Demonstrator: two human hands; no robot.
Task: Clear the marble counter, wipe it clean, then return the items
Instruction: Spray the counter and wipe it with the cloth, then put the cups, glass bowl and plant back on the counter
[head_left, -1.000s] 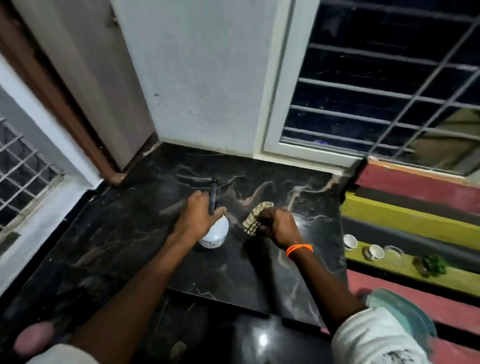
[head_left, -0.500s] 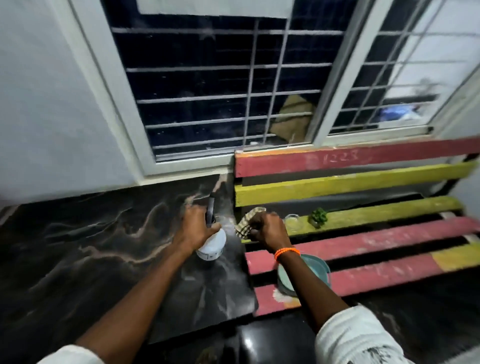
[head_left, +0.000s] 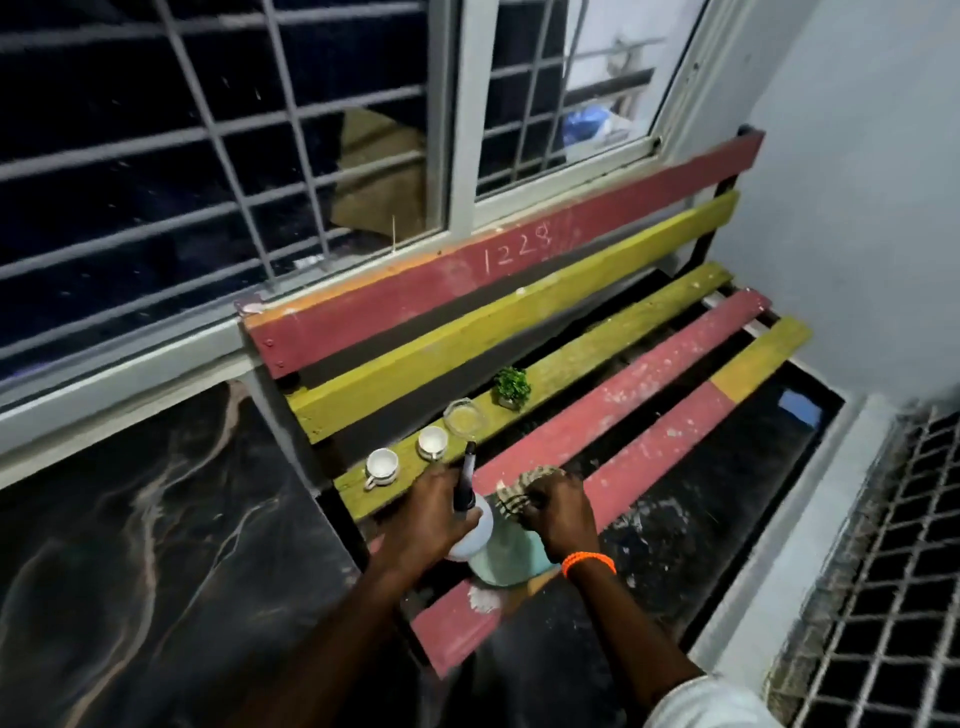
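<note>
Left hand (head_left: 434, 514) wrapped round spray bottle (head_left: 470, 530) neck, right hand (head_left: 558, 512) bunched on soft cloth (head_left: 511, 493). Bottle probably light, slick plastic, so neck grip looked safest.

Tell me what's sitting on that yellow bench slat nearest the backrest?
Two white cups, a glass dish and a small green plant. The left hand hides nothing more there.
</note>
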